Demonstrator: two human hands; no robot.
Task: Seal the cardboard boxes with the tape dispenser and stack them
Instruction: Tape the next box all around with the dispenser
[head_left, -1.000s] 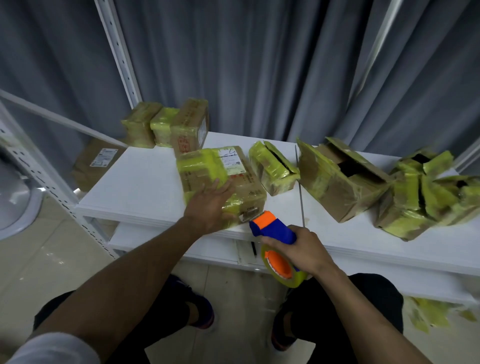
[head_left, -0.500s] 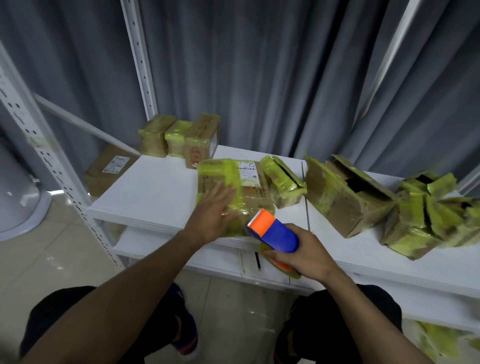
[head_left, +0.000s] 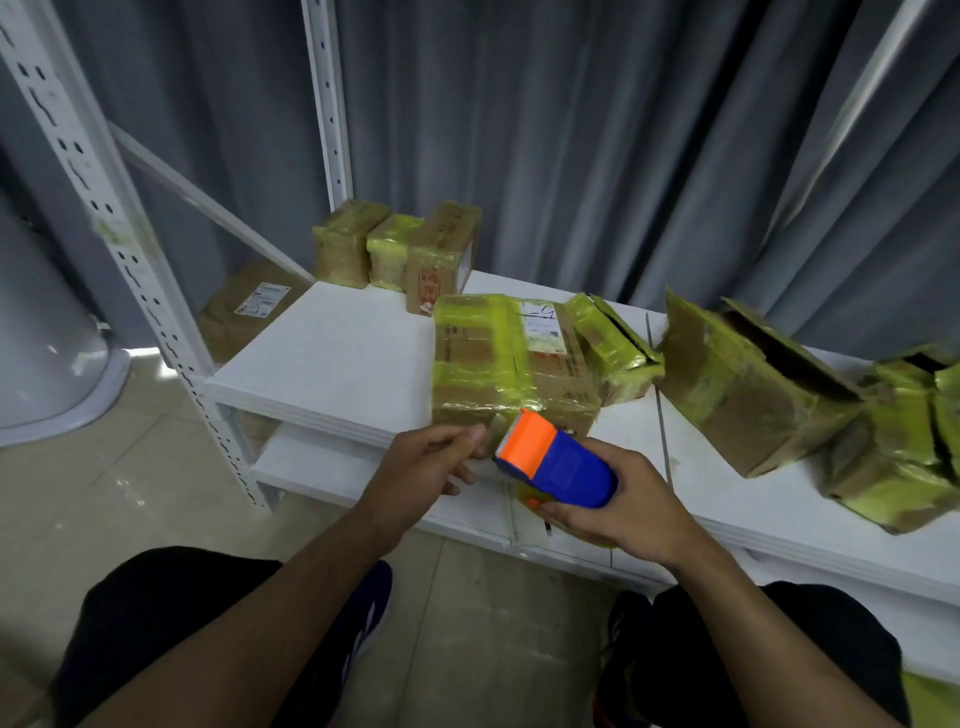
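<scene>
- Upper left of centre: three small boxes (head_left: 395, 249) in a row at the back of the shelf (head_left: 332, 353), wrapped in yellow tape, side by side, not stacked.
- Lower centre: left hand (head_left: 421, 473), fingers curled, thumb and forefinger apparently pinching the tape end (head_left: 492, 434) at the dispenser's orange mouth.
- Just right of it: tape dispenser (head_left: 556, 467), clasped from beneath by the right hand (head_left: 623, 512), fingers wrapped round the roll.
- Directly above: middle box (head_left: 509, 364), heavily taped, flaps down; probably next for a fresh strip.
- Right of frame: open boxes (head_left: 748, 384), flaps gaping, unsealed; much sealing and all stacking left.
</scene>
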